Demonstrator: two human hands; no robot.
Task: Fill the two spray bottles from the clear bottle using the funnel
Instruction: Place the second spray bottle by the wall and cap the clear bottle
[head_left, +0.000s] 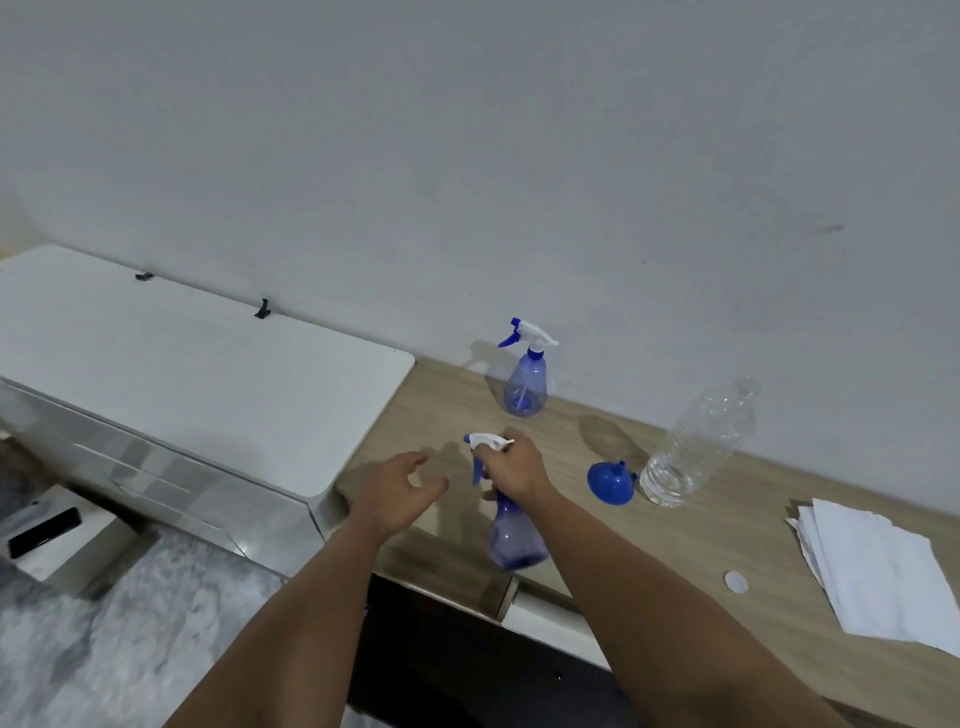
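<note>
At frame centre the right hand (511, 465) gripped the neck of a translucent blue spray bottle (514, 535) with a white trigger head, while the left hand (397, 486) hovered beside it, fingers loosely spread. To the right, the blue funnel (610, 483) lay mouth-down by the uncapped clear bottle (696, 447). Farther up, the second spray bottle (525, 379) stood by the wall.

I'm in what looks like a room at home: a wood-grain desk (649, 519) against a plain white wall (467, 156), a glossy white drawer cabinet (197, 374) just beside it, and grey marbled floor (130, 623) below.
</note>
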